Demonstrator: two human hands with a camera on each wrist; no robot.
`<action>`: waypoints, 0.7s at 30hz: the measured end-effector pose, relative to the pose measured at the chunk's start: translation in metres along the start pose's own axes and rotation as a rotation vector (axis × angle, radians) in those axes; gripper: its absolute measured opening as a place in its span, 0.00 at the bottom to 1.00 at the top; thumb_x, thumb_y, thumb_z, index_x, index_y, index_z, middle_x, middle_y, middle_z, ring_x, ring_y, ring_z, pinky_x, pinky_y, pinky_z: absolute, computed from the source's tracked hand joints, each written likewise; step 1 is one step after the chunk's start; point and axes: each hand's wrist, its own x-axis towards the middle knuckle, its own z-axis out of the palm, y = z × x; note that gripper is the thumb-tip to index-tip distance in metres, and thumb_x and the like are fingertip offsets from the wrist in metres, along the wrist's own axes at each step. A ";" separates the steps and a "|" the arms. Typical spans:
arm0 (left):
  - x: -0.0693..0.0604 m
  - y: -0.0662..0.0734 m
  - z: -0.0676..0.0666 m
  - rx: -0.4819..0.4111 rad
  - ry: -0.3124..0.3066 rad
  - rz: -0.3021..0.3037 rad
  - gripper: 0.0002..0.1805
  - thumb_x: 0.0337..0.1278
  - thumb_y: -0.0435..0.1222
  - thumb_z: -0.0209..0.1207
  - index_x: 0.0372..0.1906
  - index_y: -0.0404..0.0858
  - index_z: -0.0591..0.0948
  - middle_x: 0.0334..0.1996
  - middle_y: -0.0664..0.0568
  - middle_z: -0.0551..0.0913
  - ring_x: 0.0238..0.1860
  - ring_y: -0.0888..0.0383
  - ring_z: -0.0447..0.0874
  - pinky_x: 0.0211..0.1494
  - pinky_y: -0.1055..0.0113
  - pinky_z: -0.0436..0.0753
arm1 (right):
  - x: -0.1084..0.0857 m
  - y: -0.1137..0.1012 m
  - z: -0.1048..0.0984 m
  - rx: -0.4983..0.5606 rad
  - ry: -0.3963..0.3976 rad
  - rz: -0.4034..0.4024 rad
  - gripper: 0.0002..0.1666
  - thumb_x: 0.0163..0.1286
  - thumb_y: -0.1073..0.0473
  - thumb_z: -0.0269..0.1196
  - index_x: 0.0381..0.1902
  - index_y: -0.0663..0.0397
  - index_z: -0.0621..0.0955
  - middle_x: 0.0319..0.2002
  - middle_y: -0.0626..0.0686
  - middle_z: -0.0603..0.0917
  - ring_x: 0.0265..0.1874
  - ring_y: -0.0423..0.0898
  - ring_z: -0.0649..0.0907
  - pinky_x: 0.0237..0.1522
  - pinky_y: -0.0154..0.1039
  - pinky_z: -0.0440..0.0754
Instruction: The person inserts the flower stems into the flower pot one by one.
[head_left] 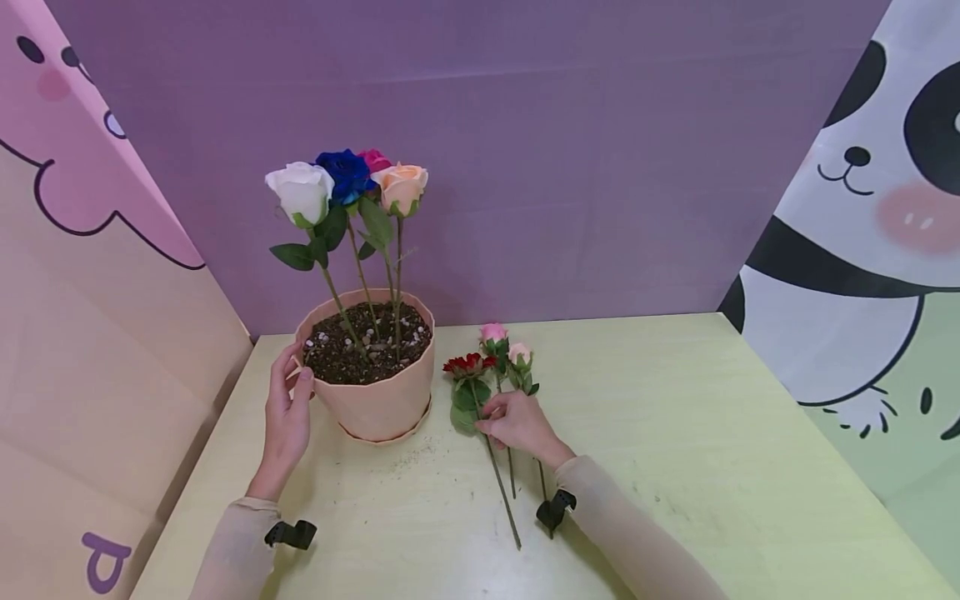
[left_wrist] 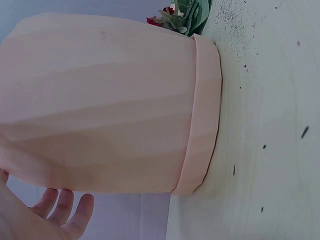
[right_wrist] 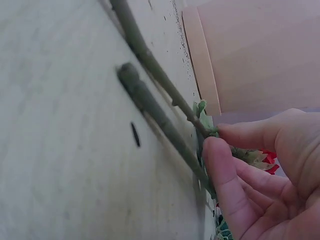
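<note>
A pink flowerpot [head_left: 382,408] filled with dark soil [head_left: 337,346] stands at the back left. White [head_left: 302,193], blue [head_left: 347,175], magenta [head_left: 375,158] and peach [head_left: 402,185] roses rise from it. My left hand [head_left: 288,412] touches the pot's left side near the rim, its fingers [left_wrist: 80,212] fairly straight. Right of the pot, my right hand [head_left: 521,423] pinches the green stem [right_wrist: 165,82] of a red flower [head_left: 468,365] between thumb and forefinger. Beside it lie a pink rose [head_left: 493,333] and a pale pink rose [head_left: 520,354], their stems partly hidden by the hand.
The pot sits on a matching saucer [left_wrist: 205,115]. Soil crumbs [head_left: 416,458] are scattered on the light table [head_left: 675,433]. A purple wall [head_left: 562,167] stands behind, with printed panels [head_left: 840,250] on both sides. Each wrist carries a black strap mount [head_left: 292,533].
</note>
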 end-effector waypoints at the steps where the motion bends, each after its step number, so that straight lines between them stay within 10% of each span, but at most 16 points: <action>1: 0.000 0.000 0.000 0.001 0.001 0.003 0.28 0.89 0.43 0.42 0.84 0.44 0.60 0.81 0.45 0.63 0.70 0.52 0.70 0.59 0.83 0.72 | 0.000 0.000 0.000 0.002 0.001 0.001 0.11 0.68 0.58 0.75 0.45 0.59 0.89 0.23 0.51 0.87 0.17 0.44 0.85 0.29 0.39 0.86; 21: 0.001 -0.002 -0.001 0.007 -0.002 -0.013 0.28 0.88 0.42 0.43 0.84 0.45 0.59 0.81 0.45 0.64 0.65 0.68 0.70 0.60 0.79 0.73 | 0.005 0.002 0.000 0.120 -0.050 0.035 0.15 0.69 0.63 0.72 0.52 0.62 0.88 0.31 0.52 0.91 0.21 0.43 0.86 0.28 0.37 0.86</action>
